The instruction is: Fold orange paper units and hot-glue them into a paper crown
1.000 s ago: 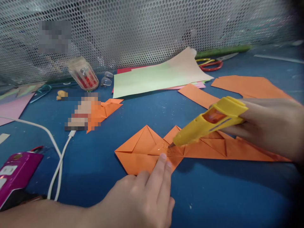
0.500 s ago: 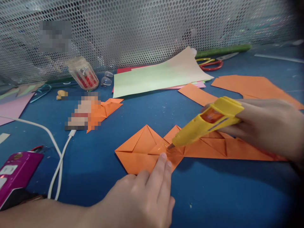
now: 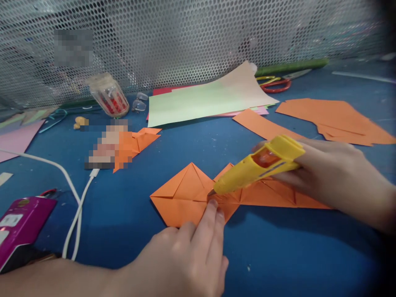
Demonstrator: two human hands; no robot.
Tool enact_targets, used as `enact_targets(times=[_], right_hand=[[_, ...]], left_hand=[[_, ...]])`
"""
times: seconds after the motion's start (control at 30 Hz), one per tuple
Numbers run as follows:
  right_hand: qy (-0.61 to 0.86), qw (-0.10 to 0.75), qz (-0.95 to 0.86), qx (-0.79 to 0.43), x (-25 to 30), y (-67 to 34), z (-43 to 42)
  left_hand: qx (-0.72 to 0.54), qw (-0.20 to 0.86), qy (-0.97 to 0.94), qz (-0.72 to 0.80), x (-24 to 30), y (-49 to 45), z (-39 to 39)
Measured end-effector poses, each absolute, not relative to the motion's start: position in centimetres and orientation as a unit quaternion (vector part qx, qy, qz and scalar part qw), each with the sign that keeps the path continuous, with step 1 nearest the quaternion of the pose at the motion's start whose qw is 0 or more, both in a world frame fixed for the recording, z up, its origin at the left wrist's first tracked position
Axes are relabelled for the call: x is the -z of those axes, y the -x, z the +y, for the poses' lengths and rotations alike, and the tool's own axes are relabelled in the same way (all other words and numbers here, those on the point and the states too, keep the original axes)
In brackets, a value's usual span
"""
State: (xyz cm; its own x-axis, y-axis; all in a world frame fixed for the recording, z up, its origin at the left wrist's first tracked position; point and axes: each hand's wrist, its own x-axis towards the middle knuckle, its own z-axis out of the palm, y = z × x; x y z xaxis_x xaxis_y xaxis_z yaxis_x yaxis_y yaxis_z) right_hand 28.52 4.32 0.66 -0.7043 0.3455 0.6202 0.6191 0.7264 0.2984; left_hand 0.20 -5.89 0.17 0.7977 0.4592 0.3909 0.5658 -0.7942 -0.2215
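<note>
A folded strip of orange paper (image 3: 179,210) with pointed peaks lies on the blue table. My left hand (image 3: 188,258) is stretched out, its fingertips pressing on the strip's lower part. My right hand (image 3: 337,169) is closed round a yellow glue gun (image 3: 252,171), tilted so its nozzle touches or nearly touches the paper just above my left fingertips. The handle and trigger are hidden behind the hand. The right stretch of the strip runs beneath the gun and hand, partly covered.
Cut orange papers (image 3: 340,117) lie at the right. Coloured sheets (image 3: 204,105), red-handled scissors (image 3: 276,86) and a jar with red bits (image 3: 111,99) are along the metal mesh (image 3: 192,41). At the left are a white cable (image 3: 69,185) and a purple box (image 3: 29,220).
My right hand has moved the glue gun left and slightly down, its nozzle shifting leftward over the paper. My left hand stays in place.
</note>
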Motion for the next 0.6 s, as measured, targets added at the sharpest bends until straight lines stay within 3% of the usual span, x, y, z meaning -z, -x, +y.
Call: enact_targets(times=[0.6], right_hand=[[0.284,0.288,-0.886,0.227,-0.7,-28.3,4.5]], left_hand=[[0.16,0.174,0.933,-0.27,0.0,-0.4,-5.8]])
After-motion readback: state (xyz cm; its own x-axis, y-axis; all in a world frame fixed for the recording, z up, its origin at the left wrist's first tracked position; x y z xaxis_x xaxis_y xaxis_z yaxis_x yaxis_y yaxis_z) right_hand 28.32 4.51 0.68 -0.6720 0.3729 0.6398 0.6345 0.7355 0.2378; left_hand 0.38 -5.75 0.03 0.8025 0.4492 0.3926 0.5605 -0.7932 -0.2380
